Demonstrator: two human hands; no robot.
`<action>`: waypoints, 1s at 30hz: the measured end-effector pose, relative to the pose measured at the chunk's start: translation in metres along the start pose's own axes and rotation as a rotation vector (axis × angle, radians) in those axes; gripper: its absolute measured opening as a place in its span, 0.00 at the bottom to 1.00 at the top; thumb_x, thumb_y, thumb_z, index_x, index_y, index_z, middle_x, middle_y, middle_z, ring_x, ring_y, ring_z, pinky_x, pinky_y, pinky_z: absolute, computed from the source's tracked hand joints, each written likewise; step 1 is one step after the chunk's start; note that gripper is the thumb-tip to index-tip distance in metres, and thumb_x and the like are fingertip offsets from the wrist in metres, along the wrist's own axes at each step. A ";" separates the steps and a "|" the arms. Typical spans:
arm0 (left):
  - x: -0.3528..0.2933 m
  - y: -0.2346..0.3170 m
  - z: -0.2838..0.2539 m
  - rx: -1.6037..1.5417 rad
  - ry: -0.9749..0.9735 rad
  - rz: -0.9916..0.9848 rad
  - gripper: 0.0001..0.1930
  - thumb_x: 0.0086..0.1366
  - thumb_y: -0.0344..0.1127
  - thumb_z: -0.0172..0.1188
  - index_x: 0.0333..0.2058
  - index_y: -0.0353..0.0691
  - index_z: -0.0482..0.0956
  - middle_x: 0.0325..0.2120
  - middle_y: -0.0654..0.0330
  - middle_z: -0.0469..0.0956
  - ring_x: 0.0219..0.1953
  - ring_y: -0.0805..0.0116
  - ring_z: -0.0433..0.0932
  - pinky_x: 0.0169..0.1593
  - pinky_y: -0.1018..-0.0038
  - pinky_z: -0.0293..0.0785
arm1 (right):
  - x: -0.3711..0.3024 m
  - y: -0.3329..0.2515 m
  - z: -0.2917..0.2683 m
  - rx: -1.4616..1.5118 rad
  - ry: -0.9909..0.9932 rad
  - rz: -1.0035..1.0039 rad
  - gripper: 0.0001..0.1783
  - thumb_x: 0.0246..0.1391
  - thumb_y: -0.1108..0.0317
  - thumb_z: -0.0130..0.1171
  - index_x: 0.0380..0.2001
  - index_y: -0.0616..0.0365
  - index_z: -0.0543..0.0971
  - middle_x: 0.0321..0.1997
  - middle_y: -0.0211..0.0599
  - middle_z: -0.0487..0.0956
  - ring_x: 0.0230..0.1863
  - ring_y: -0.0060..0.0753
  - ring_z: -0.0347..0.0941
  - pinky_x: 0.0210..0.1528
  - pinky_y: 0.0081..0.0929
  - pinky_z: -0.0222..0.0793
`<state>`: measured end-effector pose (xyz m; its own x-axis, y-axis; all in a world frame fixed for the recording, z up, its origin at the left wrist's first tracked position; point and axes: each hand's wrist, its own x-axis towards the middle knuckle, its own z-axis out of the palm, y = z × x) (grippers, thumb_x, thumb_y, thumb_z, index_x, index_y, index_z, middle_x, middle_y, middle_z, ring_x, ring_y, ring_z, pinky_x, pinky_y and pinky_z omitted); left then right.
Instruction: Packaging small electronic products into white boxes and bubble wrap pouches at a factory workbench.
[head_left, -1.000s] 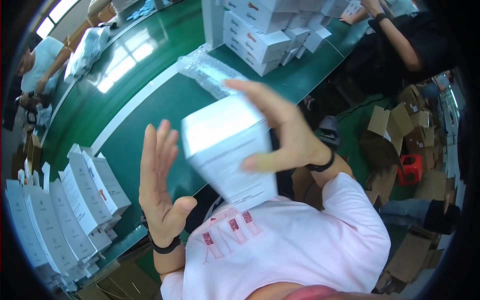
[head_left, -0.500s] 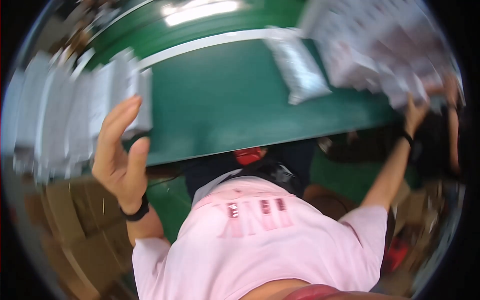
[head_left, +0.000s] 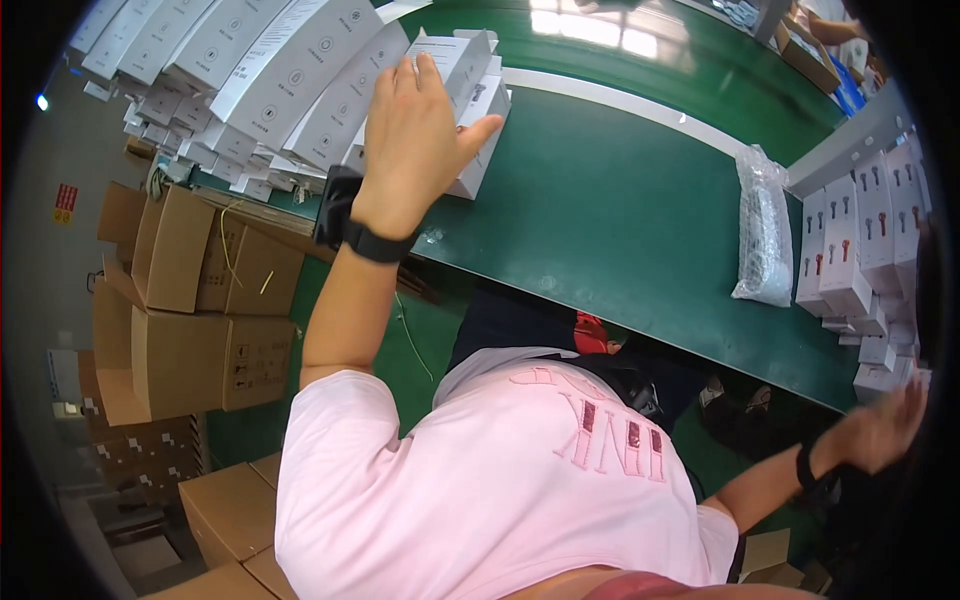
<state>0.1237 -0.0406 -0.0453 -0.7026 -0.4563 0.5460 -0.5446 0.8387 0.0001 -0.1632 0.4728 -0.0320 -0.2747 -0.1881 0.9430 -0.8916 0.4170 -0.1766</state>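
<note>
Far left: brown cartons (head_left: pixel 190 365), at least 4, 2 of them stacked with flaps open, the others lower down. Full count not possible, some are cut off.

Upper left, on the worktop (head_left: pixel 600 210): long white boxes (head_left: pixel 295 70), at least 6 leaning side by side in a row. More small white boxes (head_left: pixel 160 105) packed under them, too overlapped to count.

Left hand (head_left: pixel 415 140): 1, back up, over the right end of that row. Fingers straight and close together, thumb spread wide, not closed on anything. Contact with the boxes: can't tell. 1 black wristband (head_left: pixel 380 242) on that wrist.

Center: 1 pink shirt (head_left: pixel 480 470) on the wearer, 1 red item (head_left: pixel 592 332) below the worktop edge.

Right: 1 bubble-wrap bundle (head_left: pixel 765 230), lying on the worktop just beside the right-hand stack. That stack: upright white boxes (head_left: pixel 845 250), at least 4, tool pictures on them, smaller ones piled below, not countable.

Right hand (head_left: pixel 885 428): 1, blurred, near the stack's lower end. Can't tell if it grips anything. 1 dark wristband (head_left: pixel 806 467) there. Hands well apart.
</note>
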 end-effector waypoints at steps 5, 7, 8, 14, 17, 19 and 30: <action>-0.003 -0.006 0.032 0.283 -0.060 -0.109 0.35 0.55 0.48 0.69 0.55 0.32 0.69 0.55 0.32 0.67 0.56 0.39 0.67 0.61 0.56 0.62 | 0.009 -0.122 0.160 0.056 -0.552 0.162 0.35 0.52 0.65 0.68 0.61 0.64 0.67 0.57 0.47 0.75 0.53 0.43 0.75 0.55 0.35 0.70; -0.002 0.007 0.021 0.198 -0.076 -0.109 0.33 0.54 0.45 0.69 0.56 0.35 0.69 0.54 0.34 0.68 0.56 0.39 0.68 0.60 0.56 0.63 | -0.004 -0.100 0.195 -0.133 -0.775 0.180 0.46 0.50 0.52 0.68 0.65 0.63 0.61 0.58 0.54 0.73 0.56 0.53 0.72 0.57 0.38 0.68; -0.002 0.012 0.014 0.136 -0.098 -0.133 0.33 0.53 0.42 0.69 0.56 0.39 0.69 0.54 0.36 0.69 0.55 0.40 0.68 0.60 0.57 0.63 | -0.012 -0.082 0.207 -0.243 -0.871 0.216 0.51 0.47 0.45 0.69 0.66 0.63 0.59 0.57 0.58 0.73 0.55 0.59 0.72 0.57 0.40 0.68; 0.005 0.044 -0.032 -0.231 0.094 0.099 0.36 0.50 0.31 0.65 0.61 0.43 0.67 0.52 0.44 0.70 0.52 0.43 0.68 0.55 0.57 0.66 | -0.036 -0.037 0.223 -0.100 -0.999 0.425 0.42 0.41 0.63 0.61 0.62 0.66 0.63 0.52 0.61 0.75 0.53 0.58 0.72 0.55 0.41 0.69; -0.003 0.088 -0.033 -0.312 0.004 0.226 0.36 0.50 0.32 0.67 0.60 0.41 0.69 0.52 0.43 0.69 0.53 0.44 0.68 0.55 0.56 0.65 | -0.018 -0.070 0.204 0.158 -0.670 0.463 0.37 0.45 0.69 0.64 0.60 0.65 0.66 0.50 0.53 0.78 0.51 0.47 0.75 0.54 0.34 0.69; -0.010 0.109 0.001 -0.366 -0.177 0.226 0.37 0.49 0.33 0.69 0.60 0.38 0.68 0.54 0.42 0.68 0.54 0.44 0.67 0.56 0.56 0.64 | -0.005 -0.096 0.182 0.415 -0.555 0.586 0.42 0.47 0.75 0.68 0.65 0.62 0.61 0.54 0.43 0.75 0.54 0.33 0.72 0.55 0.33 0.69; -0.038 0.167 0.020 -2.402 -0.982 -0.382 0.49 0.50 0.41 0.75 0.66 0.33 0.56 0.59 0.50 0.66 0.62 0.61 0.65 0.64 0.66 0.60 | -0.016 -0.182 0.150 0.830 -0.399 0.506 0.54 0.38 0.58 0.79 0.65 0.64 0.60 0.56 0.47 0.73 0.59 0.42 0.68 0.61 0.38 0.66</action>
<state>0.0504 0.1107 -0.0829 -0.9994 0.0289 0.0170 -0.0095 -0.7295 0.6839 -0.0507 0.2663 -0.0578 -0.6481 -0.5042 0.5707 -0.5652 -0.1837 -0.8042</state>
